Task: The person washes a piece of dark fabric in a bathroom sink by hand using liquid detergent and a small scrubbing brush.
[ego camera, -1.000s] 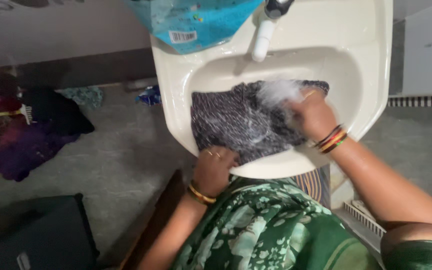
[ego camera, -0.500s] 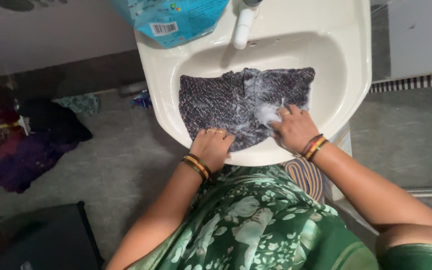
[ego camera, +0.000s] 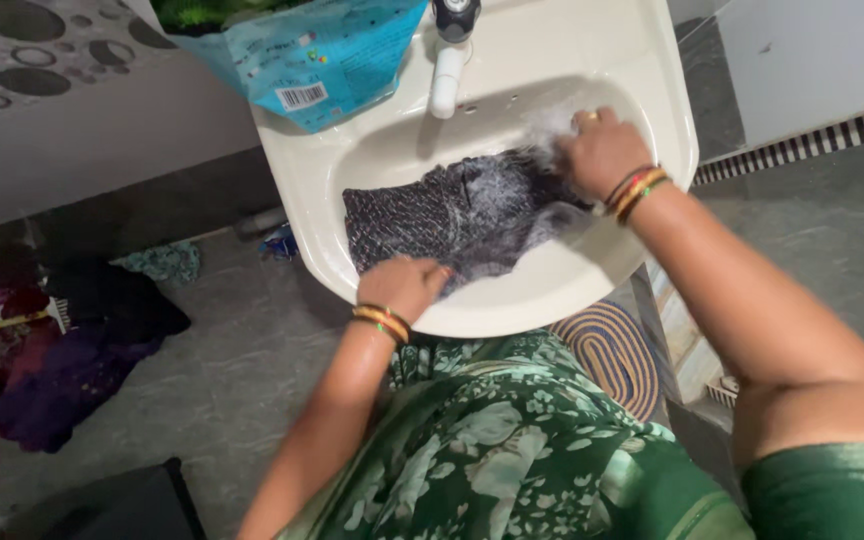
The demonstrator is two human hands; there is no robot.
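Dark patterned cloth (ego camera: 452, 215), wet and streaked with white lather, lies spread across the bowl of the cream washbasin (ego camera: 552, 300), its near edge draped toward the front rim. Left hand (ego camera: 399, 285) is curled, fingers pressed together, pinning the cloth's near-left corner against the rim. Right hand (ego camera: 597, 150) is closed over a clump of foam at the cloth's far-right edge; what it grips beneath the suds cannot be told. Half a second earlier this hand lay at the near middle of the cloth, beside the left hand; it has since travelled to the far side of the bowl, a stroke consistent with scrubbing back and forth while the left hand has kept its hold. Foam has moved with the right hand. Basin contents: the cloth and lather only; standing water is not discernible. White tap (ego camera: 445, 70) rises at the back rim, no stream visible. Blue detergent pouch (ego camera: 302, 50) rests on the back-left rim, contents hidden. Beyond, on the grey floor (ego camera: 222, 360): a heap of dark and purple clothes (ego camera: 62, 350) at left, and a striped round mat (ego camera: 612, 350) under the basin.
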